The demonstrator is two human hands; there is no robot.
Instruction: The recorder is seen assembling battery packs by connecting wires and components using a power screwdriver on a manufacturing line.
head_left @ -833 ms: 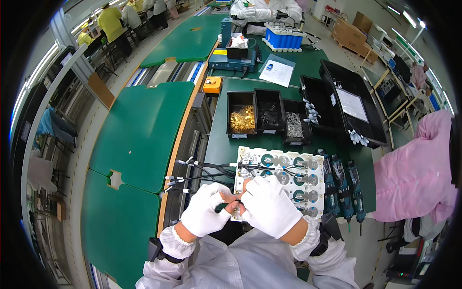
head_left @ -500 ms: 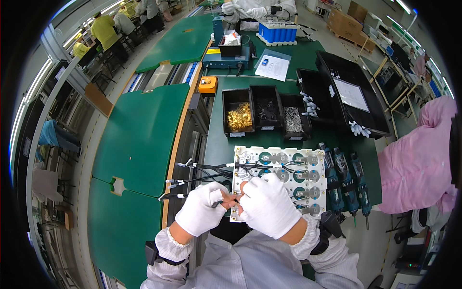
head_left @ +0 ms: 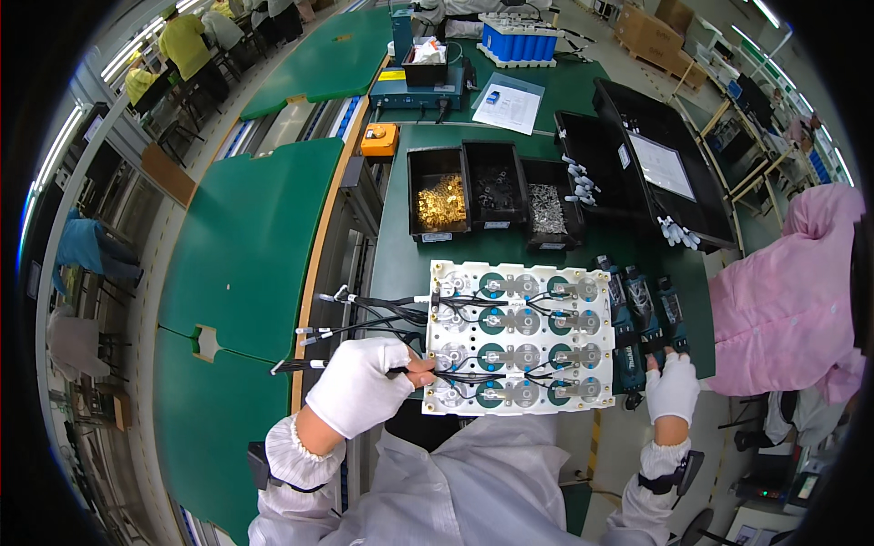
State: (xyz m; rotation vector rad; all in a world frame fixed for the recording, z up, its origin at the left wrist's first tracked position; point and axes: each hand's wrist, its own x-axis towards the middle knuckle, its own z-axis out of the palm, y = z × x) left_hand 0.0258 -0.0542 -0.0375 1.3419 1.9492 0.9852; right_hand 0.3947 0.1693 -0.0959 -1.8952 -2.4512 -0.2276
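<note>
My left hand [head_left: 366, 386], in a white glove with bare fingertips, pinches black cables [head_left: 398, 370] at the left edge of a white plastic cell holder [head_left: 596, 341]. Rows of round cell ends with metal tabs show in the holder, and thin black wires run across it. To the right lie several teal and black electric screwdrivers [head_left: 630, 366]. My right hand [head_left: 672, 393] closes its fingertips around the lower part of the rightmost screwdriver [head_left: 671, 305]; the hand hides its lower end.
Beyond the holder stand black bins of gold-coloured parts [head_left: 442, 202], dark parts [head_left: 496, 191] and silver screws [head_left: 548, 211]. Large black trays [head_left: 719, 218] lie at the right. A blue cell pack [head_left: 519, 44] stands farther back. A person in pink [head_left: 774, 291] is at the right.
My right hand has left the cables at the holder's left side and moved right to the screwdrivers. My left hand still holds the cables. The view has shifted slightly.
</note>
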